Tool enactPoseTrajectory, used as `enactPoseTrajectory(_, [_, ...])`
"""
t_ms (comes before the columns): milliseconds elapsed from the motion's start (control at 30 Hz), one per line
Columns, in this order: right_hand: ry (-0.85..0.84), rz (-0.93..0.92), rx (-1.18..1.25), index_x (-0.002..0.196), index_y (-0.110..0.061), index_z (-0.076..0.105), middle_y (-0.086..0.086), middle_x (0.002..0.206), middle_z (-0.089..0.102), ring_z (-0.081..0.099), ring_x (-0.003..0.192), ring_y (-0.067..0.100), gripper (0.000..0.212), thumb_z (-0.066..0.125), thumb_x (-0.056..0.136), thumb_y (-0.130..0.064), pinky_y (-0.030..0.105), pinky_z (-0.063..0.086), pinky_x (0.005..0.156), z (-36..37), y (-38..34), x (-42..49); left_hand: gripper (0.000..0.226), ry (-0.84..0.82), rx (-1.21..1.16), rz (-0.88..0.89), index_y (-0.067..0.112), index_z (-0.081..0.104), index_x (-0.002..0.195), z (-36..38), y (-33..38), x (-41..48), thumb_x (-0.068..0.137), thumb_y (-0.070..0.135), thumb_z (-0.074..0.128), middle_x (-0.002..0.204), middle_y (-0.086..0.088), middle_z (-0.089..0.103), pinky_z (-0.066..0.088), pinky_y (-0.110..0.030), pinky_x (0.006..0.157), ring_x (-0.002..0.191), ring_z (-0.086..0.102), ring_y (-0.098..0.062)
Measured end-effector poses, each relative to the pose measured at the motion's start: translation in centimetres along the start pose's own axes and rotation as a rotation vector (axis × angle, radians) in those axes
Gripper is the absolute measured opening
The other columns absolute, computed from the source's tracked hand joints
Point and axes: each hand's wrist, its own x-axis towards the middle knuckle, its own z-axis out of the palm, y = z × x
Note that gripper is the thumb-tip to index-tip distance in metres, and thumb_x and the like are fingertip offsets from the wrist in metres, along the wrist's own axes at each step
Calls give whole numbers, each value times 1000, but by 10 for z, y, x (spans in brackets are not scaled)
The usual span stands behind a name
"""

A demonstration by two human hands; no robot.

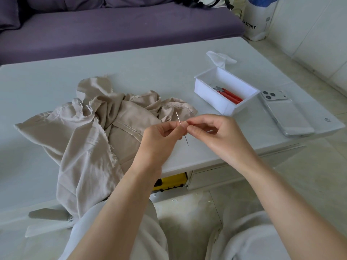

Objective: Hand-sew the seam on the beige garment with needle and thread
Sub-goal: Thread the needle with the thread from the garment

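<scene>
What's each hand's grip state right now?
Left hand: pinches the thin silver metal needle.
Right hand: fingertips pinched together beside the needle; what they hold cannot be told.

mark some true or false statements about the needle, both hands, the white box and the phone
1. The left hand pinches the needle. True.
2. The needle is stuck in the beige garment. False: it is held up in the fingers, not stuck in the garment.
3. The red snips lie in the white box. True.
4. The phone lies left of the garment. False: it lies right of the box.
5. The right hand lies flat on the garment. False: it is raised, fingertips pinched together beside the needle.
</scene>
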Motion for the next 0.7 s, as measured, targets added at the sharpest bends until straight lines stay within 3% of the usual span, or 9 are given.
enactPoseTrajectory(333, [63, 46, 18, 79, -29, 69, -20, 67, 68, 64, 70, -1, 14, 70, 83, -15, 14, 50, 71, 0, 1, 2, 14, 18, -7, -23, 22, 70, 75, -1, 2, -2, 87, 28, 65, 59, 17, 62, 41, -13, 72, 63, 54, 7])
enactPoseTrajectory(500, [112, 72, 41, 77, -27, 69, -11, 68, 70, 65, 67, 3, 13, 67, 85, -17, 12, 47, 65, 0, 0, 1, 7, -3, -30, -12, 23, 71, 79, -2, 3, -5, 83, 29, 69, 62, 16, 64, 41, -4, 64, 64, 56, 6])
enactPoseTrajectory(700, [233, 80, 153, 80, -18, 68, -8, 69, 70, 65, 60, 5, 7, 66, 86, -14, 12, 45, 59, -2, -8, -3, 11, 15, -56, -25, 14, 69, 83, -4, 3, -8, 77, 21, 75, 57, 14, 61, 39, -3, 56, 54, 54, 7])
